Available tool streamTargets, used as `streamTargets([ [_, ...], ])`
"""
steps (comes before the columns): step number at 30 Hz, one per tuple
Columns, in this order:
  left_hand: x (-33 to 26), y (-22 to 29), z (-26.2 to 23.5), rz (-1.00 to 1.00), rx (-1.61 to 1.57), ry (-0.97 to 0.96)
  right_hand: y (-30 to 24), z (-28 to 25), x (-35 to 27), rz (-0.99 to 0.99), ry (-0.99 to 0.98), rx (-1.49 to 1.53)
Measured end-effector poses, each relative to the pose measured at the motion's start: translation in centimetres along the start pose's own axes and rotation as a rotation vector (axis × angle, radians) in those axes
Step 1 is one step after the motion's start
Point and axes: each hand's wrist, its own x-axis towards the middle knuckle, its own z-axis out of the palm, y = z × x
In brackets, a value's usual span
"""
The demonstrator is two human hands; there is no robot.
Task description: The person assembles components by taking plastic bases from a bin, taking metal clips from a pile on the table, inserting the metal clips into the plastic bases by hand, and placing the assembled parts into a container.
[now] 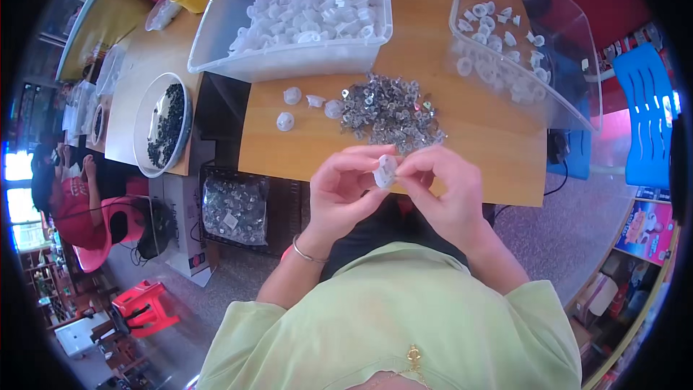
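White plastic cap (385, 172) is up in both hands, centre of the frame, just off the near edge of the wooden table (484, 166). Left hand (336, 195) has it pinched btwn thumb and fingertips; right hand (453, 191) has thumb & forefinger drawn together at the cap's right edge. Can't tell from here if they're gripping the cap itself or a tiny bit btwn them, too small to see.

Step in hand, I'd say: close fingertip work on one cap, prob. seating or checking a small pc. at its face. Next move calls for a firm L pinch so the cap doesn't twist, w/ a light, exact push from the R; too hard and it'd prob. pop out sideways.

Metal bits (390, 112) lie heaped just beyond the hands, upper centre, w/in easy reach. Four loose white pcs. (285, 121) sit by the heap's left side, one about touching it. Big clear tub (289, 65) at top, left of centre, is piled w/ white parts (310, 14); second clear tub (596, 65), upper right, has far fewer caps (494, 42), scattered. Judging by that, lots left to do vs. what's in the R tub, if that's the finished side, which I can't confirm.
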Motion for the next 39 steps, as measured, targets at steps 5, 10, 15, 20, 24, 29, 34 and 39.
streamTargets([
  [5, -0.3, 0.3, 0.5, 0.029, 0.029, 0.005, 0.0, 0.3, -0.1, -0.175, 0.056, -0.052],
  [10, -0.2, 0.2, 0.5, 0.04, 0.017, -0.002, 0.4, 0.2, -0.3, -0.153, 0.034, -0.059],
  [15, 0.0, 0.5, 0.5, -0.011, 0.031, -0.015, 0.4, -0.1, -0.3, -0.184, 0.003, -0.066],
  [20, 0.2, 0.4, 0.5, -0.004, 0.013, -0.059, 1.0, -0.4, -0.4, -0.038, -0.019, 0.087],
  [24, 0.0, 0.4, 0.4, -0.015, 0.027, -0.06, 0.8, -0.5, -0.6, 0.252, -0.035, 0.309],
  [29, 0.3, 0.0, 0.4, 0.034, 0.051, -0.077, 1.1, -0.2, -0.9, 0.202, 0.005, 0.347],
  [34, 0.4, -0.2, 0.2, 0.095, 0.077, -0.096, 0.5, 0.1, -0.9, -0.012, 0.034, 0.083],
  [39, 0.5, -0.1, 0.5, 0.152, 0.156, -0.072, -0.3, 0.6, -0.6, -0.115, 0.099, -0.092],
])
